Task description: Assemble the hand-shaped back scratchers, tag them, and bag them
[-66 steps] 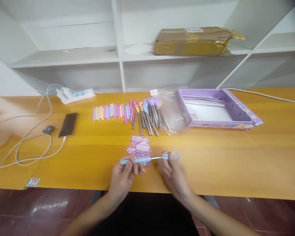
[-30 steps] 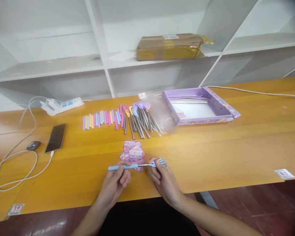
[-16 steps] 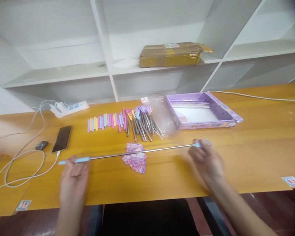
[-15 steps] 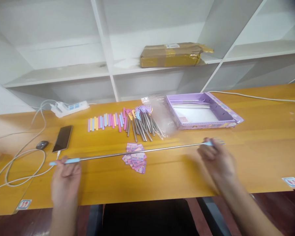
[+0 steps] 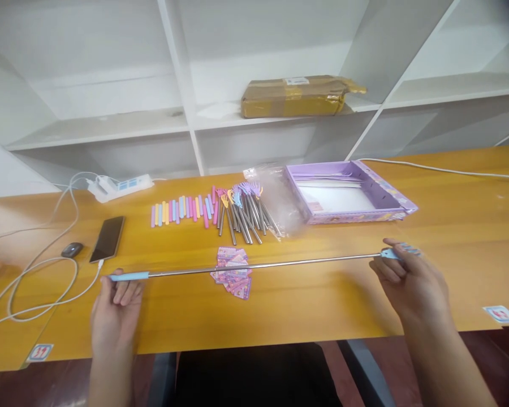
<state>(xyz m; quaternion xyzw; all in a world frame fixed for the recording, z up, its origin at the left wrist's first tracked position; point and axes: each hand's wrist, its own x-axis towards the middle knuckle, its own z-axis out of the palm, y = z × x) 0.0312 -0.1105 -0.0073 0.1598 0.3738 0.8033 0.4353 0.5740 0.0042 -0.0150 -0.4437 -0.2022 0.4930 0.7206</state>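
One back scratcher (image 5: 280,264) is extended with its handle (image 5: 129,276) fitted, pinched by left grip (image 5: 115,311) and right grip (image 5: 415,282); heaped scratchers (image 5: 240,215) are left bare beside loose handles (image 5: 181,207)

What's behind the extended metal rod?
Behind the rod: overlapping purple cards on the table. The rod hides a thin strip; lower cards are mostly covered by upper ones.

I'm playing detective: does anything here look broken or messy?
Yes. The cardboard box on the shelf looks battered, with a ragged flap sticking out at its right end. The small cards lie in a crooked heap. The blue scratcher between the left hand and right hand looks unbroken.
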